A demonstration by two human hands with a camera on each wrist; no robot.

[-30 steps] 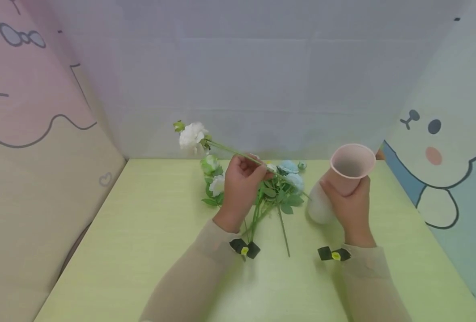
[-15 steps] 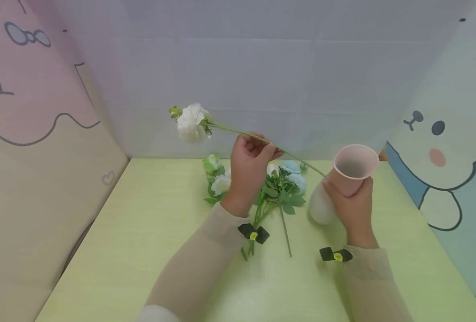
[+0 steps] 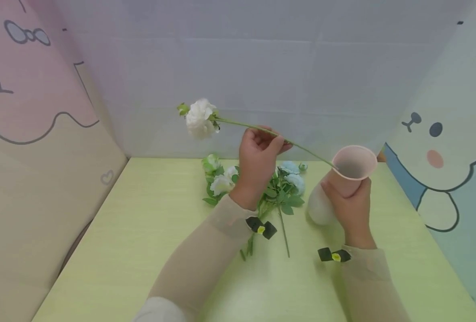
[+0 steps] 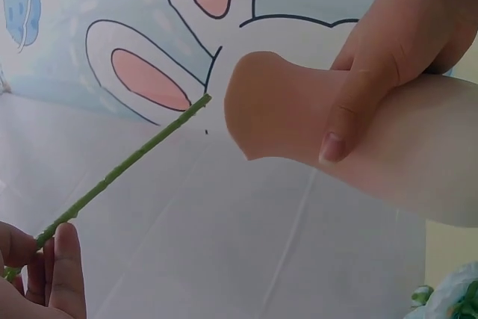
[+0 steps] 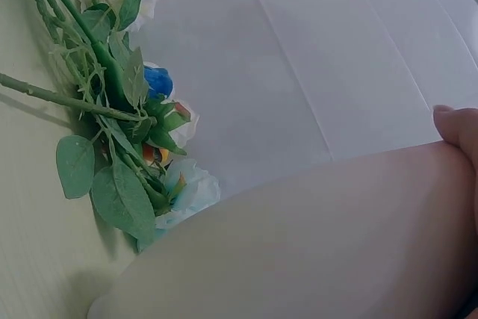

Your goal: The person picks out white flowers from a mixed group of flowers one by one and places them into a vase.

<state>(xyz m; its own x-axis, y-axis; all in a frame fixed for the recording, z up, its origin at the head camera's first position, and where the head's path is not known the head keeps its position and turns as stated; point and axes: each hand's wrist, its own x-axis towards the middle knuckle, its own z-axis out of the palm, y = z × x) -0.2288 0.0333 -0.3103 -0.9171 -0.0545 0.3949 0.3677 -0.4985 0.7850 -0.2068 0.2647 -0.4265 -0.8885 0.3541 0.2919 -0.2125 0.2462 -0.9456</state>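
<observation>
My left hand (image 3: 258, 163) pinches the thin green stem (image 3: 310, 153) of a white artificial flower (image 3: 201, 118), whose bloom points up and left. The stem's lower end overlaps the near-left rim of a pink and white vase (image 3: 322, 203) in the head view. From the left wrist, a small gap shows between the stem tip (image 4: 207, 98) and the vase mouth (image 4: 237, 106). My right hand (image 3: 352, 210) grips the vase below its flared rim, thumb on the left side. The vase leans, mouth toward the upper right; whether its base touches the table cannot be told.
Several artificial flowers lie on the pale yellow-green table (image 3: 133, 232): white blooms (image 3: 222, 184) left of my forearm, light blue blooms (image 3: 295, 182) and leaves (image 3: 280, 194) to its right. One loose stem (image 3: 284, 232) points toward me. A pale wall (image 3: 238, 76) stands behind.
My left hand has risen and moved right with the white flower, bringing its stem end from beside the vase body up to the rim. The right hand and vase have barely moved.
</observation>
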